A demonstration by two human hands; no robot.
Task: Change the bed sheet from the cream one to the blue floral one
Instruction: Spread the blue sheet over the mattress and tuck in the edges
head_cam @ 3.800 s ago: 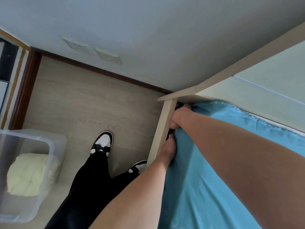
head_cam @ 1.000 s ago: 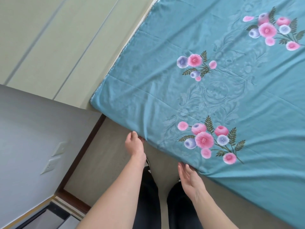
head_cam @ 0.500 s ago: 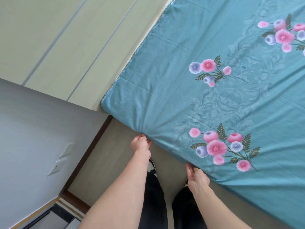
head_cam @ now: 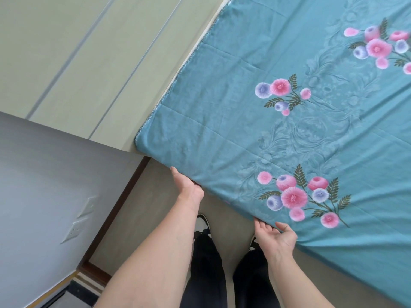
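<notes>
The blue floral sheet [head_cam: 255, 134] lies spread flat over the bed, its near edge hanging over the side in front of me. My left hand [head_cam: 188, 188] is at that edge near the bed's corner, thumb out, with its fingers hidden under the fabric. My right hand [head_cam: 275, 237] is further right along the same edge, palm up and fingers spread, with the fingertips slipped just under the sheet and the thumb at its rim. The cream sheet is out of view.
A pale green panelled headboard or wall [head_cam: 89, 63] runs along the bed's far left side. A grey wall with sockets [head_cam: 75, 227] and a dark skirting board [head_cam: 115, 210] stand to my left. My legs and shoes [head_cam: 203, 223] are on the beige floor [head_cam: 142, 214] between wall and bed.
Since half a second ago both hands have gone from closed on the sheet's edge to looser: the right palm has opened upward, and the left fingers have slid under the edge.
</notes>
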